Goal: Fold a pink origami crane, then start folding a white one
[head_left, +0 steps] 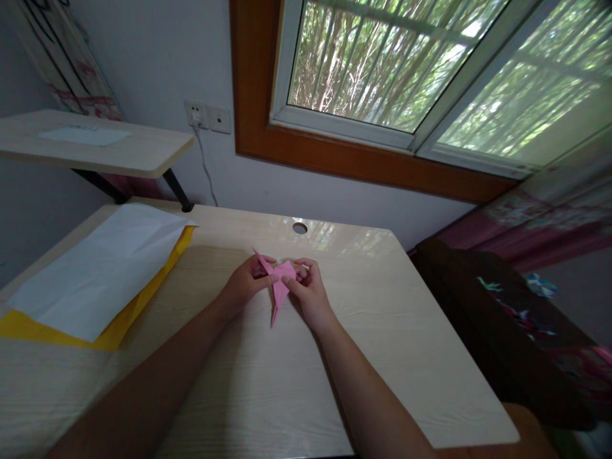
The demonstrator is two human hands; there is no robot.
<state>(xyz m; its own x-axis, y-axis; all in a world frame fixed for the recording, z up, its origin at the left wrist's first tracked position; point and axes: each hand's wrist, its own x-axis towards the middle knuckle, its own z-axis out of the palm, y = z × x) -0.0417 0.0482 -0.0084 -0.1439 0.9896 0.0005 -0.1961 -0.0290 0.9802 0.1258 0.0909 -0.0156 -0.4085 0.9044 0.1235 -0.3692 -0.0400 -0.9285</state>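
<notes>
Between my two hands is a piece of folded pink paper, shaped like an origami crane with narrow points. One point sticks up to the left, and another hangs down toward me. My left hand pinches its left side, with the thumb on the front. On the right side, my right hand grips the wider flap between thumb and fingers. Both hands are just over the pale wooden desk. The fingertips behind the paper are partly hidden.
White sheets lie over yellow paper at the desk's left. A raised shelf with a paper on it stands at the back left. A round cable hole is near the back edge. Dark furniture stands on the right.
</notes>
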